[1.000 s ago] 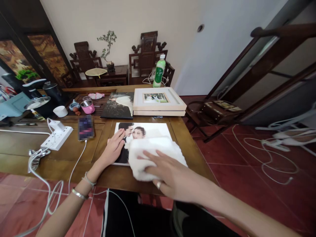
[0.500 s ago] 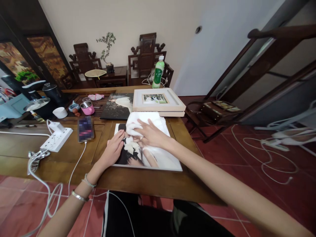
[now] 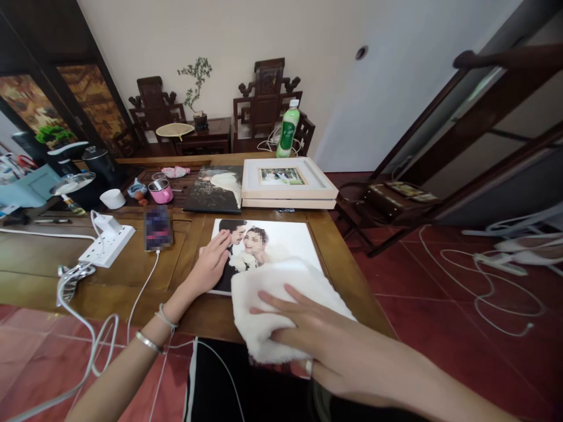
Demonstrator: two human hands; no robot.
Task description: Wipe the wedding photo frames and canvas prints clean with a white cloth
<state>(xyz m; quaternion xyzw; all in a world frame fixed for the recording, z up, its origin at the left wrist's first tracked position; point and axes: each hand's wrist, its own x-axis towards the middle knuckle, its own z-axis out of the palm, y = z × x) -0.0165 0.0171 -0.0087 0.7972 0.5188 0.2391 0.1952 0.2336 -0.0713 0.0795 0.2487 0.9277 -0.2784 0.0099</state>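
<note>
A photo panel (image 3: 285,237) with a printed wedding picture of two people lies at the front of the wooden table. My left hand (image 3: 212,264) rests flat on its left edge, fingers stretched out and holding nothing. My right hand (image 3: 305,328) has a folded white towel (image 3: 250,290), with fingers spread across the top and the thumb side tucked into a fold. The towel covers the panel's lower right part and reaches past the table's front edge. Whether it touches the panel there, I cannot tell.
Behind the panel lie stacked pale frames (image 3: 323,186) and a dark photo panel (image 3: 206,202). A green bottle (image 3: 287,132) stands at the back. Leftward are a phone (image 3: 158,228) on a cable, a power strip (image 3: 108,246), a pink cup (image 3: 162,192) and a white cup (image 3: 113,199).
My right hand has brought the towel from the panel's top towards me, down to the front edge, uncovering the printed faces. My left hand keeps its place on the panel.
</note>
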